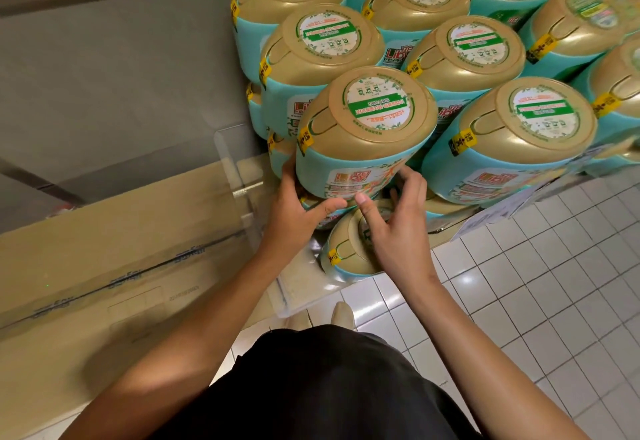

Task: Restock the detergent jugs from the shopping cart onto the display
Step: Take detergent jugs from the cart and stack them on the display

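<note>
Head view: jug being seated on the front corner of a stacked display.

Display fills the upper right of the frame, teal jugs with gold caps packed in tiers, caps aligned the same way, presumably for a uniform face. Sealed cardboard carton lies at lower left; no shopping cart is visible. Detergent jug, centre frame, rests on lower jugs at the stack's near-left corner. Left hand cups its left flank, thumb pressed across the label. Right hand has fingers spread, fingertips just touching the underside, likely steadying it into line.
</note>
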{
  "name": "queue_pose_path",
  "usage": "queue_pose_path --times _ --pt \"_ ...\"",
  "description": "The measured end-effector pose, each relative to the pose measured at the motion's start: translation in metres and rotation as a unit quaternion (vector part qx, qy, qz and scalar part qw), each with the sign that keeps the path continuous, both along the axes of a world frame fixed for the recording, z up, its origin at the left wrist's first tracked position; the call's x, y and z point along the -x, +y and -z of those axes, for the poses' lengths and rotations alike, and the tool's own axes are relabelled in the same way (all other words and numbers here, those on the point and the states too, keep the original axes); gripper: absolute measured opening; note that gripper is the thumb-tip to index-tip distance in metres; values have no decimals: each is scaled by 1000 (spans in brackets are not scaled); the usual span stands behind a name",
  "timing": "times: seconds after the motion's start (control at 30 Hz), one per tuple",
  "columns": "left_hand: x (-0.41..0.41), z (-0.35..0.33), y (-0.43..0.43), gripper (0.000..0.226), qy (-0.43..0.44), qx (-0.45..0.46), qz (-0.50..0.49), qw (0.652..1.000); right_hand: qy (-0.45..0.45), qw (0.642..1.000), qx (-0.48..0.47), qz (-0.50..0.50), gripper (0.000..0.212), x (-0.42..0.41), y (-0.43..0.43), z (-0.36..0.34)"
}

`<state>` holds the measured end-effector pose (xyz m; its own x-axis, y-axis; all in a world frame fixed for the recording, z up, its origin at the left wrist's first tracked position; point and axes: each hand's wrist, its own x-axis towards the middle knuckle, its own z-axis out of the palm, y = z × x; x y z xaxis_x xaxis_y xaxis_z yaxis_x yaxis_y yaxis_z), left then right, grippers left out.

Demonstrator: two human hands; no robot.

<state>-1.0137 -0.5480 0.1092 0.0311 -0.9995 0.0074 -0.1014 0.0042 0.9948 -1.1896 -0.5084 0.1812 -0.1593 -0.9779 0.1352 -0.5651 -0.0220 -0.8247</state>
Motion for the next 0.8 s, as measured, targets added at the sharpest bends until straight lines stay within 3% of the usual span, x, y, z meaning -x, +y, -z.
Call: queue_pose_path --times 0.1,0.4,0.63,0.8 --pt "-1 1 0 110 -2 -8 7 1000 11 1000 0 4 61 3 1 0" --pt "-22 -5 34 74 -43 10 -24 999 -2 1000 -16 13 51 10 44 -2" --pt "-35 -21 109 42 -51 23 -23 998 -68 997 16 -35 40 26 91 3" --pt "-23 -26 183 33 -69 20 -29 997 -87 994 34 -63 41 48 135 9"
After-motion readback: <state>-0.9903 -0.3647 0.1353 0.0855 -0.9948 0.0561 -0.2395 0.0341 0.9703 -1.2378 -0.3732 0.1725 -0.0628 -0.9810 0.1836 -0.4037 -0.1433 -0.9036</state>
